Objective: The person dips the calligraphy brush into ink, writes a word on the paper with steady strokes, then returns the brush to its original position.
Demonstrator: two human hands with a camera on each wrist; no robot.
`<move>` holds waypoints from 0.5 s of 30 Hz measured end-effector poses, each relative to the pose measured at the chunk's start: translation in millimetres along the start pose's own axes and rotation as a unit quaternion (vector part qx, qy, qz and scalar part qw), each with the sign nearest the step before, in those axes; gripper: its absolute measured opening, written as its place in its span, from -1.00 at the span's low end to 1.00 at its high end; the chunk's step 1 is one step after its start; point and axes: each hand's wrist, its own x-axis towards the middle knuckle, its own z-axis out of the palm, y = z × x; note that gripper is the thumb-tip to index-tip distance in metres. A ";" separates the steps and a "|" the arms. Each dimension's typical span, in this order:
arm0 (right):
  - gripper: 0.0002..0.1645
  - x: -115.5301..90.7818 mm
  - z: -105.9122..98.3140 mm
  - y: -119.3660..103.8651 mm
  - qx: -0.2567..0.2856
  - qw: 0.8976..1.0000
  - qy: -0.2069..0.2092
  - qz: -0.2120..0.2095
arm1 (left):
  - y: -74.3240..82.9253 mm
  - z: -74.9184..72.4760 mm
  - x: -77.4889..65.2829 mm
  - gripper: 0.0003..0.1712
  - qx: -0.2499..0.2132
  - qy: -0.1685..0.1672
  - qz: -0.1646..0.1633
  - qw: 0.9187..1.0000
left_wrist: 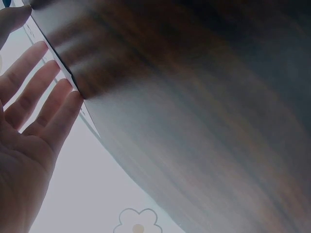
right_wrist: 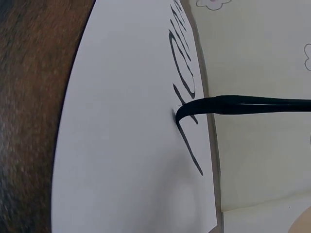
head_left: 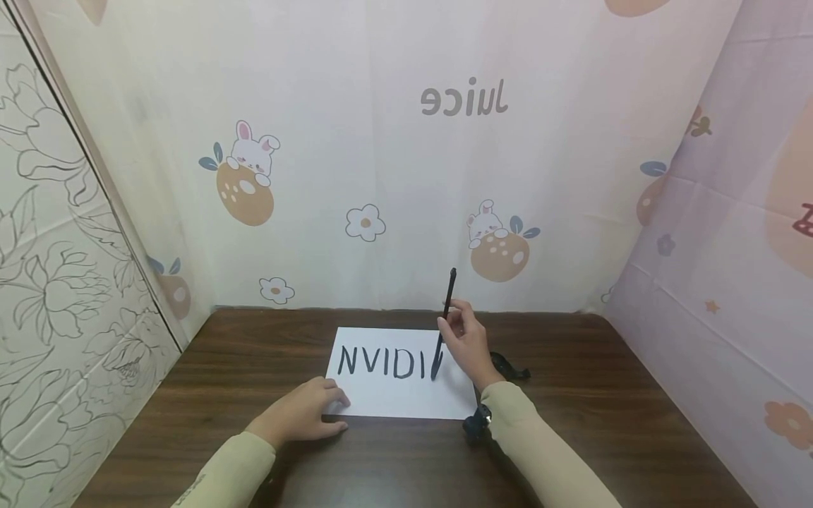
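A sheet of white paper (head_left: pixel 394 398) lies on the table, with large dark letters (head_left: pixel 384 362) reading "NVIDI" across its upper half. My right hand (head_left: pixel 468 342) pinches a long black writing brush (head_left: pixel 448 293) near the middle of its handle, which leans slightly. In the right wrist view, the bent brush tip (right_wrist: pixel 187 109) is at the top end of a single slanted stroke (right_wrist: pixel 190 150), beside the last "I". My left hand (head_left: pixel 308 411) rests at the lower left corner of the paper, its fingers (left_wrist: pixel 36 97) extended and spread.
A small black object (head_left: pixel 508 367) lies on the dark wooden table (head_left: pixel 584 402), right of the paper and partly behind my right wrist. A black device (head_left: pixel 476 423) is strapped at that wrist. A patterned curtain (head_left: pixel 381 155) hangs behind the table's far edge.
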 end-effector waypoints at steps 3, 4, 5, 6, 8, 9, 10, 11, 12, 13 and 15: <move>-0.59 1.9 -0.6 -0.9 0.005 1.000 0.000 -0.006 | -0.4 0.0 -0.3 -0.68 -0.001 -0.001 0.000 1.000; -0.59 2.9 -1.1 -1.6 0.005 1.000 0.001 -0.009 | -0.6 0.1 -0.4 -0.68 0.000 -0.001 0.000 1.000; -0.59 4.0 -1.6 -2.2 0.005 1.000 0.002 -0.013 | -0.6 0.0 -0.3 -0.68 0.001 -0.001 0.000 1.000; -0.60 5.2 -2.3 -3.1 0.005 1.000 0.003 -0.015 | -0.8 0.1 -0.3 -0.68 0.001 -0.001 0.000 1.000; -0.60 7.4 -4.0 -4.9 0.001 1.000 0.004 -0.018 | -1.1 0.3 -0.1 -0.69 0.002 -0.001 0.000 1.000; -0.61 8.5 -5.0 -5.9 -0.001 1.000 0.005 -0.018 | -1.4 0.6 -0.1 -0.69 0.002 -0.001 -0.001 1.000; -0.61 9.6 -6.1 -6.9 -0.001 1.000 0.005 -0.018 | -1.7 0.9 0.0 -0.69 0.002 -0.001 -0.001 1.000; -0.61 10.7 -7.1 -7.6 -0.001 1.000 0.005 -0.017 | -1.8 0.9 0.0 -0.69 0.001 -0.001 -0.001 1.000; -0.61 11.9 -8.2 -8.3 0.000 1.000 0.006 -0.017 | -2.1 1.2 0.0 -0.69 0.000 -0.001 -0.001 1.000; -0.61 13.2 -9.1 -8.7 0.000 1.000 0.008 -0.018 | -2.3 1.5 -0.1 -0.69 0.000 -0.001 -0.001 1.000; -0.61 15.8 -11.1 -9.4 -0.002 1.000 0.012 -0.018 | -2.9 2.3 -0.1 -0.68 0.000 0.001 0.000 1.000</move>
